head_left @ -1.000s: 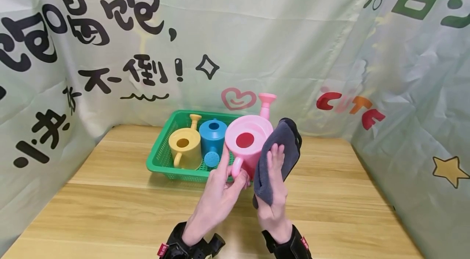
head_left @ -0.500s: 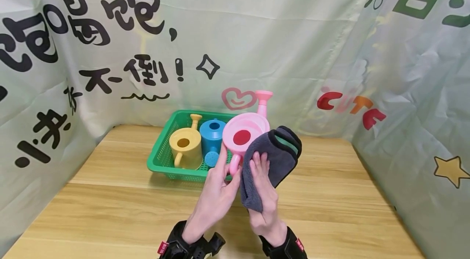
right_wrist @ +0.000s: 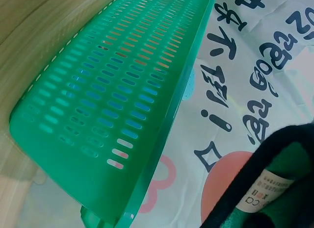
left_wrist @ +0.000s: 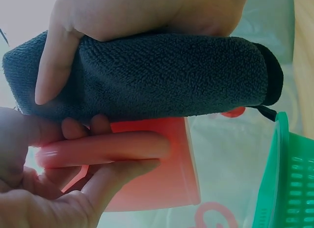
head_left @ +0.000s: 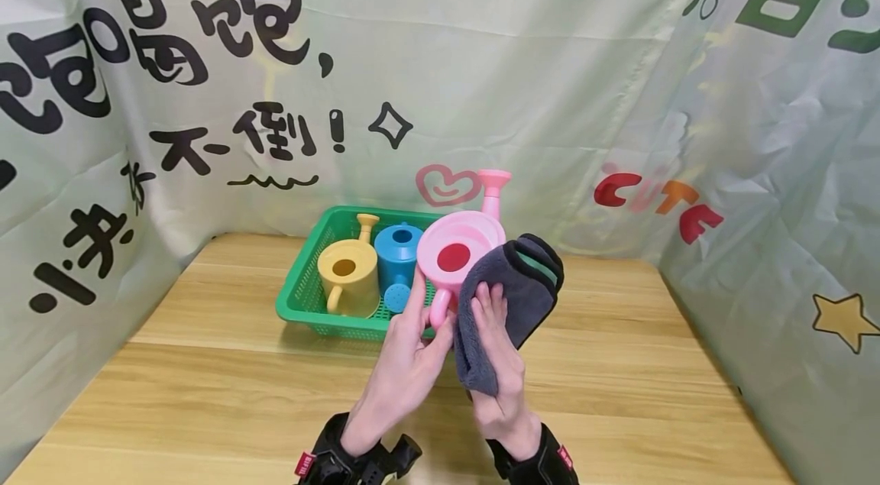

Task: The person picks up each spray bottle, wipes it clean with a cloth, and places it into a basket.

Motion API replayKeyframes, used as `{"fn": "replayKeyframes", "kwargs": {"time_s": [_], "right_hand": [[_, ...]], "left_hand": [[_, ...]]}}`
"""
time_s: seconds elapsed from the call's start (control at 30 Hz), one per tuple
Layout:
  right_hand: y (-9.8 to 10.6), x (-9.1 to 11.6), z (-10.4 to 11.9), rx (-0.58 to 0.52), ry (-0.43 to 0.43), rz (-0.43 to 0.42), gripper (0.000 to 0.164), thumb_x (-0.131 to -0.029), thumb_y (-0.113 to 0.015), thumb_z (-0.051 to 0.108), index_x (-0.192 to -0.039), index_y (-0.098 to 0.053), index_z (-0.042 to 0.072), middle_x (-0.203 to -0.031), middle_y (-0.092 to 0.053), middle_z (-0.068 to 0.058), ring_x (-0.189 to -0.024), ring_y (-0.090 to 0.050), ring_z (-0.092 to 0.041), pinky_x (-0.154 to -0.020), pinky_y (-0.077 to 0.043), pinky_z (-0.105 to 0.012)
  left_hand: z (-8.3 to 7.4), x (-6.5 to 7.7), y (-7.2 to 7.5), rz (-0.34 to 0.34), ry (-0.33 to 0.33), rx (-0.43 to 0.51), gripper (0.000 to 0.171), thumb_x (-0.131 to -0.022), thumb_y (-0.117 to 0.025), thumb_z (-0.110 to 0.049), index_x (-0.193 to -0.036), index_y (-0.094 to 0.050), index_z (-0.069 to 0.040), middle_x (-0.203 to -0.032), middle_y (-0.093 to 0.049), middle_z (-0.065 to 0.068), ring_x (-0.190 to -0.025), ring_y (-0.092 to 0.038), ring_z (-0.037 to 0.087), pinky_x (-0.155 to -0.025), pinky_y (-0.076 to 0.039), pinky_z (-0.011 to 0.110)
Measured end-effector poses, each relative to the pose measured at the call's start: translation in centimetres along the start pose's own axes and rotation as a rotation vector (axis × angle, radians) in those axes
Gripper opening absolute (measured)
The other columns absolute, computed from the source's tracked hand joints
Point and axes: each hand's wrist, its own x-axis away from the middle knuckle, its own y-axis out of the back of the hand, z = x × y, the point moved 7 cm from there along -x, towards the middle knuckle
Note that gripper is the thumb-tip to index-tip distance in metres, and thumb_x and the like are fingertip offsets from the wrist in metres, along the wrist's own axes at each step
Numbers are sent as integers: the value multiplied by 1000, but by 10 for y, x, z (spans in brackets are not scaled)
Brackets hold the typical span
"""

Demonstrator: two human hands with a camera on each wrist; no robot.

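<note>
My left hand (head_left: 399,374) grips the handle of a pink watering can (head_left: 474,229), held up in front of the basket with its opening towards me and its spout pointing up and away. In the left wrist view the fingers wrap the handle beside the can's wall (left_wrist: 167,189). Against the can's right side my right hand (head_left: 502,363) presses a folded dark grey cloth (head_left: 529,305). Its fingers lie along the cloth, and in the left wrist view the thumb (left_wrist: 51,81) clasps the other face. The right wrist view shows the cloth's green lining (right_wrist: 299,162) and a label.
Behind the hands, a green perforated basket (head_left: 371,327) stands on the wooden table (head_left: 227,393). Inside sit a yellow watering can (head_left: 354,290) and a blue watering can (head_left: 397,250). A printed fabric backdrop (head_left: 550,88) encloses the table at the back and sides.
My right hand and the cloth have moved left and towards me over the pink watering can's side, turning the green lining into view. The can has shifted slightly left and up.
</note>
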Motion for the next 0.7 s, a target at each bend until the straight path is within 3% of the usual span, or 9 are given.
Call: {"fn": "replayKeyframes", "kwargs": {"time_s": [0.37, 0.7], "right_hand": [[6, -9, -5, -76, 22, -60, 57, -106, -42, 27, -141, -43, -17, -158, -39, -21, -155, -24, -33, -130, -16, -40], [16, -10, -11, -82, -89, -77, 51, -94, -47, 2, -142, -44, -14, -158, -40, -18, -155, -26, -32, -129, -19, -38]], "left_hand": [[3, 0, 0, 14, 60, -4, 81, -98, -55, -5, -163, -6, -15, -69, -58, 4, -64, -54, 8, -55, -44, 20], [6, 1, 2, 78, 80, 53, 81, -100, -53, -3, -162, -3, -15, -84, -70, 17, -75, -65, 14, -68, -59, 23]]}}
